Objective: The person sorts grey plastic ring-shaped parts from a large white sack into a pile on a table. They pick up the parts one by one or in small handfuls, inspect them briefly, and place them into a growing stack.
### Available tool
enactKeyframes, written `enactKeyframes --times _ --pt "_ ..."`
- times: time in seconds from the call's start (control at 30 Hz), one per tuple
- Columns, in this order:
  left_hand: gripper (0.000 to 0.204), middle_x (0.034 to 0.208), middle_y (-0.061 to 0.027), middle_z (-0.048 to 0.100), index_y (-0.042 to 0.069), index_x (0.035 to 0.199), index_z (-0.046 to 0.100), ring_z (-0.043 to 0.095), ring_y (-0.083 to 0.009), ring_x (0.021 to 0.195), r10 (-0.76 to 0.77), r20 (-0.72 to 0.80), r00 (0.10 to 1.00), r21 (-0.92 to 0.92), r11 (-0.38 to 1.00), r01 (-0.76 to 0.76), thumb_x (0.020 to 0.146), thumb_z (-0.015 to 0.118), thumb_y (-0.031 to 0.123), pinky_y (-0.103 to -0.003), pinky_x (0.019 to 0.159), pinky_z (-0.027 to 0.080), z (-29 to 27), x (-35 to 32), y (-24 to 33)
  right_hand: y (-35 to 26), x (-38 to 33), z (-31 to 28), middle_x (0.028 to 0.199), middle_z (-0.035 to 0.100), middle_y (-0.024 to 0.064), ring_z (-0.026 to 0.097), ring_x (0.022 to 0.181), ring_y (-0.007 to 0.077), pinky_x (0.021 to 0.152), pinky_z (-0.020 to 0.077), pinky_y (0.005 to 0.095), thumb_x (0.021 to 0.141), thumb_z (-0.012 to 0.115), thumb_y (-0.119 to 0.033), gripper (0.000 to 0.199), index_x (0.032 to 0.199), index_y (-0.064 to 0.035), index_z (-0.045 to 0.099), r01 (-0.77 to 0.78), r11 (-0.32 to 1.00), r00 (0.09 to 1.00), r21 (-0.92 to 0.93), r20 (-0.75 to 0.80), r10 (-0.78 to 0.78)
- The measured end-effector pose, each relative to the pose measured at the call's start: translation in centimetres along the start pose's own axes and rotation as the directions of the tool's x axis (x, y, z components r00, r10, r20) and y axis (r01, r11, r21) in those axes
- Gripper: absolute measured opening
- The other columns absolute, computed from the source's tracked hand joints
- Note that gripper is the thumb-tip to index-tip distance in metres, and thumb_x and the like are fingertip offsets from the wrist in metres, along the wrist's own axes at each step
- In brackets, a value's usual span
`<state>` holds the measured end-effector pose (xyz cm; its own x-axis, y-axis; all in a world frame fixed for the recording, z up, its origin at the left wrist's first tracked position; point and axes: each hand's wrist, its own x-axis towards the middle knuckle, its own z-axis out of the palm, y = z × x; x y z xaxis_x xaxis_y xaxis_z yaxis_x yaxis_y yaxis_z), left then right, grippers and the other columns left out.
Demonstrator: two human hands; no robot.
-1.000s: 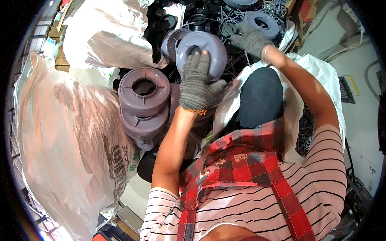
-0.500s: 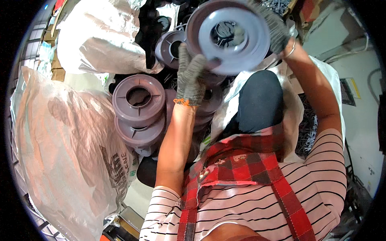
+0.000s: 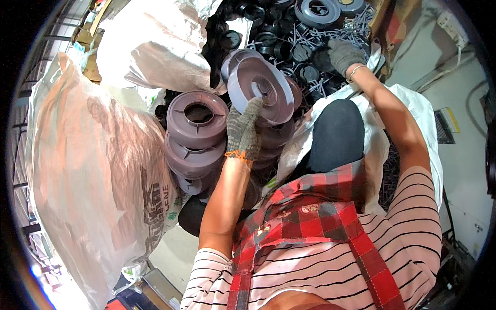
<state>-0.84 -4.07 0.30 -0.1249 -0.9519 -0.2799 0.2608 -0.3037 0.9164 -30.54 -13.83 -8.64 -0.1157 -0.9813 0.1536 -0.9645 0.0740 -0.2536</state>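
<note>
My left hand (image 3: 245, 126), in a grey knit glove with an orange cuff, grips a tilted grey-purple plastic ring (image 3: 283, 95) by its near edge. The ring is dish-shaped with a round hole in its middle. Another grey ring (image 3: 233, 61) shows just behind it. To the left of this hand, similar ribbed rings (image 3: 204, 103) stand in a stack. My right hand (image 3: 347, 57), gloved too, reaches out over the heap of black parts. Its fingers are curled at a dark round cap (image 3: 323, 60), which is partly blurred.
Black round caps (image 3: 309, 73) and thin grey plastic sticks (image 3: 356, 23) are heaped at the far side. Two grey rings (image 3: 317, 11) lie on top there. Large white woven sacks (image 3: 98, 181) stand at the left. A wall with cables (image 3: 457, 41) is at the right.
My right hand has let go of the large ring and moved away to the black caps. My left hand has brought the ring down, nearer to the stacks.
</note>
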Motion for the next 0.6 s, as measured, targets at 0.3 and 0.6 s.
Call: enactKeyframes --times 0.3,0.6 --pt "0.039 0.107 -0.0119 0.059 0.001 0.115 0.052 0.057 -0.0245 0.095 -0.060 0.156 0.986 -0.191 0.978 0.090 0.083 0.061 0.021 -0.038 0.085 0.047 0.9 -2.2 -1.2 -11.1 -9.0 -9.4 0.097 0.059 0.0224 0.059 0.089 0.0348 0.078 0.0462 0.0396 0.077 0.061 -0.043 0.059 0.114 0.0007 0.049 0.316 0.854 0.915 0.412 0.104 -0.389" --pt "0.042 0.104 -0.0149 0.059 -0.002 0.112 0.053 0.060 -0.0267 0.090 -0.147 0.262 0.954 0.018 0.989 0.148 0.079 0.064 0.022 -0.040 0.080 0.050 -1.4 -3.7 0.9 -12.4 -10.6 -11.1 0.110 0.052 0.0222 0.051 0.103 0.0354 0.090 0.0416 0.0408 0.055 0.072 -0.025 0.076 0.121 0.0001 0.043 0.677 0.683 0.673 0.275 0.145 -0.725"
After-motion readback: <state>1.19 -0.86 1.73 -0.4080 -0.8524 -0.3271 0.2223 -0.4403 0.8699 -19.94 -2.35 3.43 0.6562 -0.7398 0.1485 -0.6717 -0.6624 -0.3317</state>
